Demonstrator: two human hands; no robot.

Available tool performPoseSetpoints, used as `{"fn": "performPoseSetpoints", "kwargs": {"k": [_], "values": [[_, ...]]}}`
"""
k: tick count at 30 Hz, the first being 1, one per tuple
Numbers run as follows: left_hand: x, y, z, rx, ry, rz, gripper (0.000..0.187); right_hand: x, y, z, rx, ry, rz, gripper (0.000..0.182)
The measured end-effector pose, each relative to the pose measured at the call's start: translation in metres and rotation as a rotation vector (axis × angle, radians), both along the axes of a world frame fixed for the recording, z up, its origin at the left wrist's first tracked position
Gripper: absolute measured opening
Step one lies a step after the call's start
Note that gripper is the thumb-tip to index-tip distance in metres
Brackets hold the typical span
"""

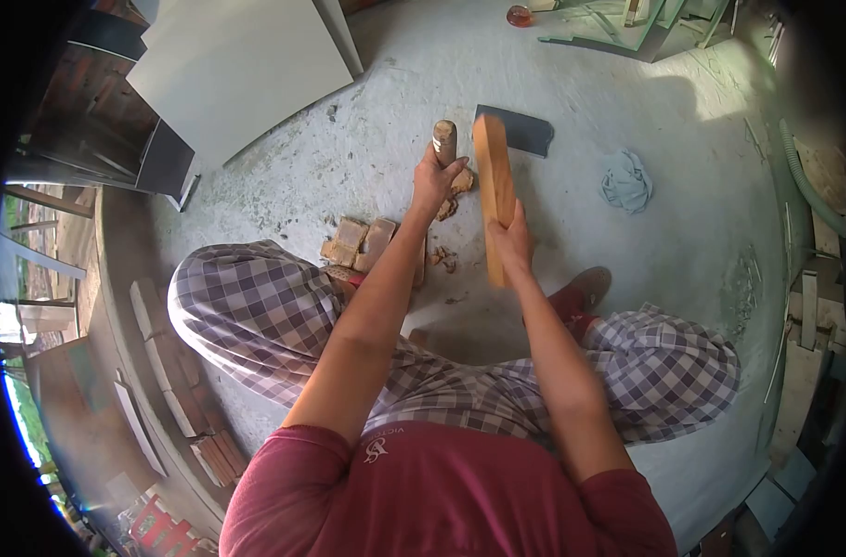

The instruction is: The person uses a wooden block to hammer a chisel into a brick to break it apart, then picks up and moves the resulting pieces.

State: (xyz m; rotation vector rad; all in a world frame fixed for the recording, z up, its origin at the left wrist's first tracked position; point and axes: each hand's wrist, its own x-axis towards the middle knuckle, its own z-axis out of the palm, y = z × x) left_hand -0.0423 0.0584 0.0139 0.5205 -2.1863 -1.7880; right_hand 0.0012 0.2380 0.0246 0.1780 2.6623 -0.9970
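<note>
My left hand (432,184) is wrapped round a thick round wooden tool handle (445,136), which stands up with its blunt end toward me. The tool's lower end is hidden behind the hand. In my right hand (513,239) is a long squared wooden block (492,172), held a little to the right of the handle and apart from it. Broken brown lumps (461,182) lie on the floor just beyond my left hand. Nearer my left foot sit several brown blocks (351,234), with small brown chips (444,259) scattered beside them.
A dark flat slab (520,130) lies behind the wooden block. A crumpled pale blue cloth (626,181) is on the concrete floor to the right. Large grey panels (247,70) lean at the upper left. Green metal frames (650,37) stand at the back right. My legs flank the work spot.
</note>
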Motion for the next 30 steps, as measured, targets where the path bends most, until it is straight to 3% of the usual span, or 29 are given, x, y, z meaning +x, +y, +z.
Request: {"fn": "performPoseSetpoints", "kwargs": {"k": [6,7,9,10,13,15,16,17,19,20,21,22,23,26,28,29,30], "values": [[-0.004,0.01,0.004,-0.08,0.036,0.009,0.034,-0.053,-0.007,0.135,-0.487,0.39,0.045,0.074],[-0.004,0.012,0.005,-0.059,0.062,0.017,0.033,-0.057,-0.005,0.158,-0.619,0.242,0.021,0.076],[-0.003,0.017,0.009,-0.041,0.059,0.008,0.031,-0.062,-0.004,0.187,-0.646,0.487,0.123,0.078],[-0.003,0.019,0.012,-0.029,0.055,-0.001,0.03,-0.06,-0.004,0.193,-0.644,0.49,0.125,0.078],[-0.007,0.024,0.006,-0.017,0.025,-0.021,0.028,-0.053,-0.004,0.194,-0.367,0.324,0.23,0.082],[-0.006,0.023,0.004,-0.041,0.016,-0.05,0.027,-0.052,-0.005,0.203,-0.33,-0.201,0.23,0.081],[-0.004,0.024,0.005,-0.063,0.002,-0.078,0.026,-0.049,-0.01,0.187,0.074,-0.027,0.427,0.08],[-0.003,0.024,0.006,-0.069,0.008,-0.083,0.026,-0.044,-0.012,0.185,0.085,-0.033,0.378,0.079],[-0.002,0.027,0.004,-0.009,0.103,-0.074,0.026,-0.046,-0.002,0.175,-0.332,0.021,0.311,0.076],[0.0,0.024,-0.002,-0.022,0.074,-0.051,0.026,-0.05,0.006,0.168,-0.377,0.037,0.249,0.077],[0.001,0.024,0.003,-0.022,0.066,-0.053,0.026,-0.058,0.01,0.177,-0.413,0.067,0.191,0.078],[0.002,0.024,0.007,-0.027,0.042,-0.028,0.026,-0.06,0.006,0.192,-0.471,0.288,0.217,0.079],[0.003,0.025,0.011,-0.032,0.019,-0.003,0.026,-0.056,0.008,0.212,-0.544,0.253,0.179,0.079],[0.005,0.025,0.009,-0.06,0.031,-0.014,0.027,-0.048,0.0,0.228,-0.581,0.282,0.14,0.079],[0.007,0.026,0.003,-0.076,0.044,-0.023,0.028,-0.045,-0.005,0.203,-0.334,0.129,0.21,0.076],[0.009,0.027,0.0,-0.026,0.117,-0.02,0.027,-0.044,-0.01,0.196,-0.18,-0.243,0.23,0.074],[0.008,0.025,-0.004,0.02,0.19,-0.021,0.027,-0.043,-0.008,0.166,-0.179,-0.097,0.295,0.076]]}}
